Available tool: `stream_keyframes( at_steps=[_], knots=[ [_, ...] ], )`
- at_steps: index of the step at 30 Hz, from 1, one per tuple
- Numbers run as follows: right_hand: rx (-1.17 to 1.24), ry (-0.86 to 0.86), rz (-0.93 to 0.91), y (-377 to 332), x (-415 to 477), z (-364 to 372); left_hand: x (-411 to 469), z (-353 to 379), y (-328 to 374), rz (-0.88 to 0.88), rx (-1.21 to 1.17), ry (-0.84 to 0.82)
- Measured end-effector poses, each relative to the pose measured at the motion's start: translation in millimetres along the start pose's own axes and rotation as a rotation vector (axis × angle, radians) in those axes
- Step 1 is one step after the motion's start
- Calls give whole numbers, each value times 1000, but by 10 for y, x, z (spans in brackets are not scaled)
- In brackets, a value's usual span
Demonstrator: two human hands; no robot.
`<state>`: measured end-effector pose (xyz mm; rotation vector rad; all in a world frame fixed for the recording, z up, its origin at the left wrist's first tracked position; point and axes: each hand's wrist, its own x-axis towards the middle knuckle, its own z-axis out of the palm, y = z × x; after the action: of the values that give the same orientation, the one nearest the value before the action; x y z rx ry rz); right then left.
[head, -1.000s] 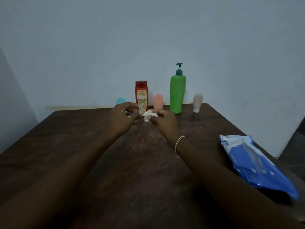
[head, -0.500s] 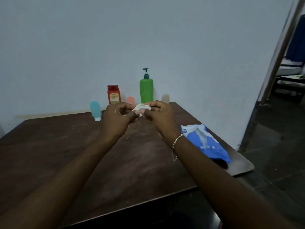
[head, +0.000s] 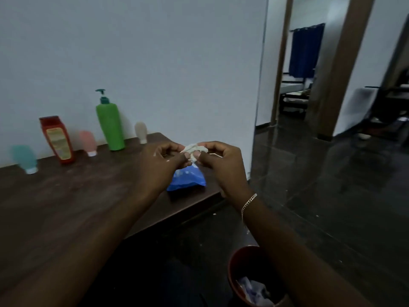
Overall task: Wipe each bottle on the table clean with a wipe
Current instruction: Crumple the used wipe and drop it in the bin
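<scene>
Head view: both hands, left (head: 163, 161) and right (head: 221, 165), pinch one crumpled wipe (head: 195, 149) (white) above the table (head: 66, 207) edge.

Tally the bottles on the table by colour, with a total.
Teal: 1
Red: 1
Pink: 1
Green: 1
Beige: 1
Total: 5 bottles

Green pump bottle (head: 110, 127), red bottle (head: 58, 140), pink tube (head: 88, 141), teal tube (head: 24, 157), blue pack (head: 187, 179), white wipe (head: 195, 149).
</scene>
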<state>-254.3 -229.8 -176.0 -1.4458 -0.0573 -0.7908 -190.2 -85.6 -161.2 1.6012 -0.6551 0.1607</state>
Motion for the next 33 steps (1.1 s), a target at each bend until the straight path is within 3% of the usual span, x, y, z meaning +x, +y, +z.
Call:
stream_keyframes(
  at_steps=[5, 18, 28, 33],
  knots=[
    [-34, 136, 25, 29, -241, -866, -217, 849, 48, 74, -24, -136],
    [-118, 395, 314, 943, -1083, -2409, -883, 2482, -959, -37, 19, -413],
    [-115, 477, 638, 2197, -1544, -2691, -1267, 2884, -2333, -283, 269, -452],
    [-227, 494, 750, 2902, -1670, -2708, -1436, 2795, -2879, -318, 380, -575]
  ],
)
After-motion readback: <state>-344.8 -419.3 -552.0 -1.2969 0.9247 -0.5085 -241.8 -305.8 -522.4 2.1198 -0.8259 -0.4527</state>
